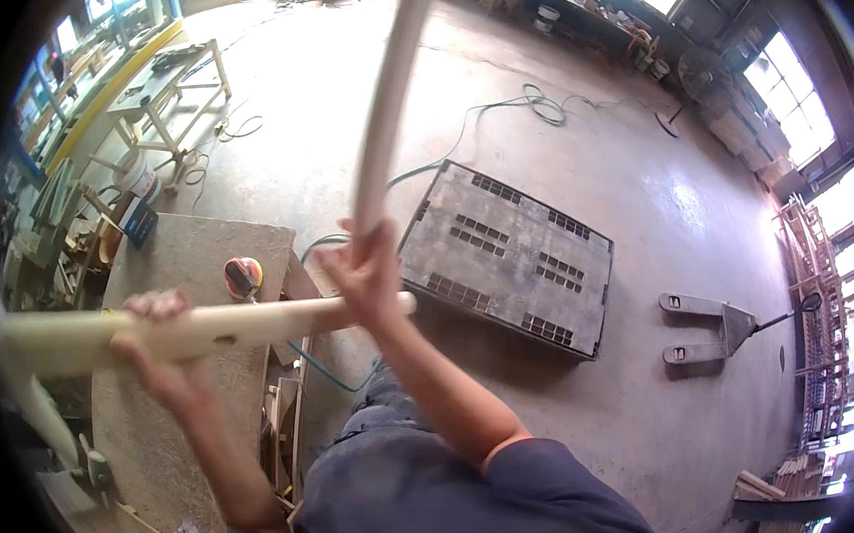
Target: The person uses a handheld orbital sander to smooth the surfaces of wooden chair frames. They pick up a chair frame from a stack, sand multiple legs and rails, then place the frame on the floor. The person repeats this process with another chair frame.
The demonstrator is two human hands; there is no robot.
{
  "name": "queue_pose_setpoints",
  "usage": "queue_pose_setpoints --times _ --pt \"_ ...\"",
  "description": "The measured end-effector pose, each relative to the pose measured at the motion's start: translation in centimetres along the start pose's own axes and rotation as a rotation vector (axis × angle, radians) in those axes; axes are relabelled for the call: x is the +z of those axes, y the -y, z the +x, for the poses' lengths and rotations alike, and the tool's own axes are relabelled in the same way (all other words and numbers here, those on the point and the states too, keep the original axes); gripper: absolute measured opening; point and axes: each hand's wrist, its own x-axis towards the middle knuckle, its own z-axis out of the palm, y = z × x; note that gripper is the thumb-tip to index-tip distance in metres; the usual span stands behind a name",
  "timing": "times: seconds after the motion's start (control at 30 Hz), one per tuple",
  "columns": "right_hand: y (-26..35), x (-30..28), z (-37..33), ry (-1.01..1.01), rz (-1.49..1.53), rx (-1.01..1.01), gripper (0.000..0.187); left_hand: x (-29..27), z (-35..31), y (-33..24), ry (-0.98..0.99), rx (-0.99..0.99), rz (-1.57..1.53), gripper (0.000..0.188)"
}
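A long pale wooden piece [270, 323] with a small dark slot lies level across the left side, above the workbench [168, 427]. My left hand [164, 352] is closed around it, fingers over the far edge and thumb on the near one. A second long wooden piece [391, 96], blurred, rises away from me near the right end of the first. My right hand [367, 272] grips its lower end, partly hiding where the two pieces meet; I cannot tell whether they are joined. A red and black sander [244, 277] rests on the bench behind the level piece.
A dark plastic pallet [527, 259] lies on the floor ahead, with a pallet jack [724, 332] to its right. A green hose [424, 169] runs past the pallet. A wooden stand [167, 95] and a bucket [139, 179] are at the far left; racks [819, 324] line the right wall.
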Motion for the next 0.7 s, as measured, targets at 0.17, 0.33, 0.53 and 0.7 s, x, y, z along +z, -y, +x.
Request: queue_pose_setpoints --times 0.17,0.33,0.53,0.7 --pt "1.8 -14.9 2.4 -0.156 0.119 0.353 0.018 6.6 -2.0 11.1 0.119 -0.364 -0.044 0.046" --pt "-3.4 -28.5 -2.6 -0.545 -0.121 0.501 0.018 9.1 -5.2 21.2 0.097 -0.801 -0.163 0.036" --pt "-9.8 -40.7 -4.4 -0.731 -0.337 0.759 0.017 4.1 -10.3 37.4 -0.415 -1.265 -0.093 0.03" --pt "-21.5 -51.1 1.4 -0.622 -0.534 0.995 0.018 -1.5 -13.7 53.9 -0.677 -1.48 0.077 0.042"
